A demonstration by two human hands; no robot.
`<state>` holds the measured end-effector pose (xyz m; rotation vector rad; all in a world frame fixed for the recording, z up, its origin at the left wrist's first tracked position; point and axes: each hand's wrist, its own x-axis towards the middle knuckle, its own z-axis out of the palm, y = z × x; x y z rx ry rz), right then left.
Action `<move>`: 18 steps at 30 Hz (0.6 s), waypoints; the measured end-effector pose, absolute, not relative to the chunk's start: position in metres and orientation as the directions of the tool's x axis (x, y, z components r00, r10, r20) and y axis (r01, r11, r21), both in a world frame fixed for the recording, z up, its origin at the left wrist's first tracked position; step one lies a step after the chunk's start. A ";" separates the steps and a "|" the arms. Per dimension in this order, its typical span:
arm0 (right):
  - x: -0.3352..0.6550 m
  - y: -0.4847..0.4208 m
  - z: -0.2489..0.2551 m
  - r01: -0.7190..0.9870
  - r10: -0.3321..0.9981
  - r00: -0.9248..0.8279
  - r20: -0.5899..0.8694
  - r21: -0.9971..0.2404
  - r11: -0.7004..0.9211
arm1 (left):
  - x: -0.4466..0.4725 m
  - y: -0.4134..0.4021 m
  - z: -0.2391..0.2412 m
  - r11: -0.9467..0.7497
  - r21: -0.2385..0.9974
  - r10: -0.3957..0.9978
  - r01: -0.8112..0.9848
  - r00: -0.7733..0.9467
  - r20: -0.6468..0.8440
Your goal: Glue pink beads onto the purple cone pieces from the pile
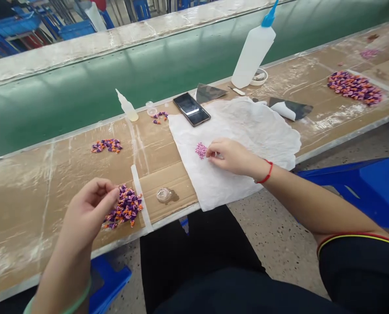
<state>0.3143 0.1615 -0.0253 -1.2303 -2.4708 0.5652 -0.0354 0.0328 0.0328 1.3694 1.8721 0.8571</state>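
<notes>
My left hand (94, 207) is closed in a pinch at the left edge of a pile of small purple and orange pieces (129, 207). Whatever its fingertips hold, if anything, is too small to make out. On a white cloth (210, 192), my right hand (228, 155) has thumb and forefinger drawn together beside a small heap of pink and white bits (201, 150). Anything between those fingertips cannot be made out either. Between the two hands, nearer the table edge, sits a small clear round container (164, 195).
A phone (192, 109) lies on the cloth's far edge. Behind stand a small dropper bottle (127, 107) and a large white bottle with blue nozzle (255, 54), beside a tape roll (258, 77). More purple-orange pieces (354, 87) lie at right. A blue stool (370, 187) stands below.
</notes>
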 end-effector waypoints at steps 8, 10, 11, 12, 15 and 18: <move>0.306 0.160 -0.033 0.681 0.799 -0.591 0.110 -0.462 0.568 | -0.026 -0.005 0.009 0.237 0.913 0.962 0.331 -0.211 -0.174; 0.306 0.160 -0.032 0.683 0.797 -0.595 0.100 -0.459 0.568 | -0.023 -0.008 0.006 0.227 0.927 0.966 0.300 -0.191 -0.174; 0.306 0.159 -0.032 0.686 0.798 -0.596 0.095 -0.457 0.566 | -0.022 -0.009 0.004 0.218 0.933 0.969 0.287 -0.181 -0.171; 0.306 0.159 -0.031 0.690 0.799 -0.595 0.089 -0.454 0.564 | -0.022 -0.010 0.003 0.211 0.938 0.971 0.276 -0.170 -0.168; 0.306 0.158 -0.029 0.704 0.805 -0.590 0.071 -0.444 0.555 | -0.022 -0.013 -0.003 0.197 0.948 0.974 0.250 -0.157 -0.161; 0.303 0.157 -0.026 0.720 0.814 -0.579 0.055 -0.436 0.541 | -0.022 -0.017 -0.007 0.203 0.956 0.971 0.213 -0.167 -0.169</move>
